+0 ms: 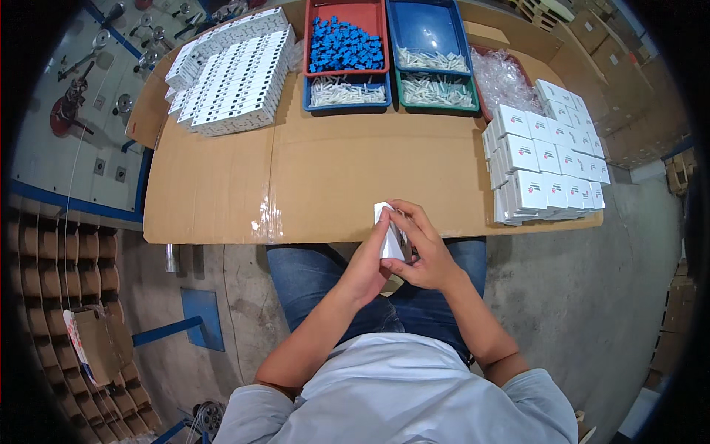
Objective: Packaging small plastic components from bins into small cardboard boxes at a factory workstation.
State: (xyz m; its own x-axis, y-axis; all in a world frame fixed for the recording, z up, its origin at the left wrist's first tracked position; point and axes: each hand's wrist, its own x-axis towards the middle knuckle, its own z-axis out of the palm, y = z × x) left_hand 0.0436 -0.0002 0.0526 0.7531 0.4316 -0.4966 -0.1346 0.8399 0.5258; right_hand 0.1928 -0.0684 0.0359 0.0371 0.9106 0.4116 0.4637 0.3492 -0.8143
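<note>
A small white carton [392, 243] is held upright between my two hands, just off the table's front edge and above my lap. My left hand [367, 260] wraps its left side, and my right hand [427, 250] grips it from the right, fingers bent over the top. Most of the carton's faces are covered by my fingers, so I cannot tell whether its flaps are closed. The cardboard-covered table [355, 177] lies right in front of my hands.
Stacked white cartons [543, 159] stand at the table's right, more rows [237, 81] at the far left. At the back are a red tray [305, 37] of blue parts, blue [429, 26] and green trays [440, 110] with white pieces, and clear plastic bags [506, 80].
</note>
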